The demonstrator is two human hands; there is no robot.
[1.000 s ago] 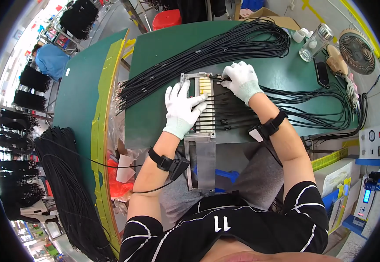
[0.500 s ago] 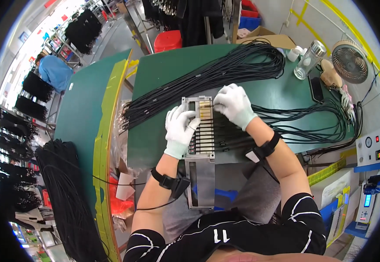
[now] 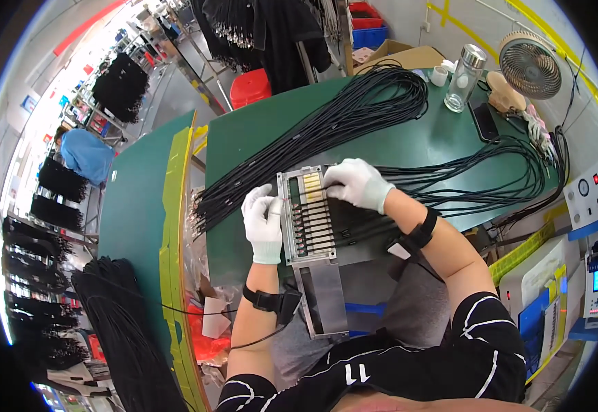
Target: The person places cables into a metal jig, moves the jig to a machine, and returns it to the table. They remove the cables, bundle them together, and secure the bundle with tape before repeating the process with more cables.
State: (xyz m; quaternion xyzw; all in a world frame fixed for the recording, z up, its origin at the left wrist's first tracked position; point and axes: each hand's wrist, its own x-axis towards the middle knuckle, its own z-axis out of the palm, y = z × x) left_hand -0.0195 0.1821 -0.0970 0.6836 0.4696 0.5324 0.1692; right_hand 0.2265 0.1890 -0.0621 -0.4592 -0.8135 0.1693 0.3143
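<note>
a: what is closest to the body?
b: a flat metal plate (image 3: 326,299), jutting over the lap past the near edge of the green bench (image 3: 251,137). just beyond it, on the bench, is the slotted metal fixture (image 3: 316,258).
a: anything in its slots?
b: black cables (image 3: 527,161) lie side by side in the lower ones; pale yellow strips (image 3: 312,181) show at the far end. the cables run off right and loop round.
a: and the grip?
b: the gloved left hand (image 3: 263,223) is at the fixture's left side, fingers loosely curled; i cannot tell if they hold anything. the gloved right hand (image 3: 359,185) has its fingertips bent together at the upper right edge; whether they pinch a cable, i cannot tell.
a: farther off?
b: a thick cable bundle (image 3: 340,110) slants across the bench, then a glass bottle (image 3: 460,82), a fan (image 3: 529,65) and a red stool (image 3: 251,88).
</note>
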